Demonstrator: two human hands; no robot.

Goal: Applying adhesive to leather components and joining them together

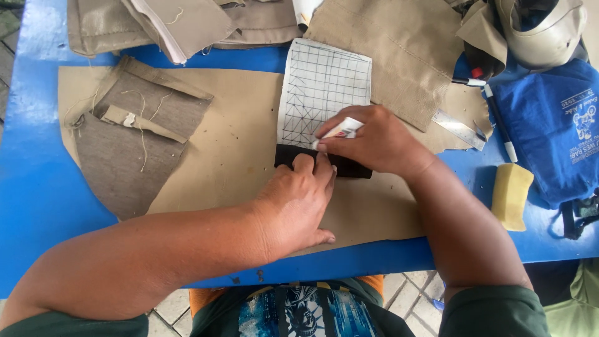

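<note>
My right hand (374, 142) has its grip clamped on a small white marking stick (340, 130), probably chalk or a marker, tip low at the bottom edge of the white gridded pattern piece (321, 87); my left hand (298, 203) lies flat with fingers together, fingertips pressing the black strip (349, 167), holding nothing; the strip lies crosswise under the pattern's lower edge, on the tan sheet (237, 143) that covers the middle of the blue tabletop (37, 162). Judgement on doing this step well: keep the left fingertips close beside the tip so neither pattern nor strip creeps; draw in one even pass along the edge; stick held steep so the line sits tight to the pattern; light pressure, since dark stuff should take a pale mark easily; risk is the pattern pivoting, as only its lower end is pinned. Surroundings: a grey fabric piece with loose threads (134, 143) to the left on the sheet; folded tan pieces (399, 50) at the far edge; a clear ruler (458, 129) and a pen (499, 122) to the right, within reach; a yellow sponge block (511, 195) near my right forearm; a blue bag (555, 131) at the right edge. Whether the tip touches pattern or strip I cannot tell; my fingers cover it.
</note>
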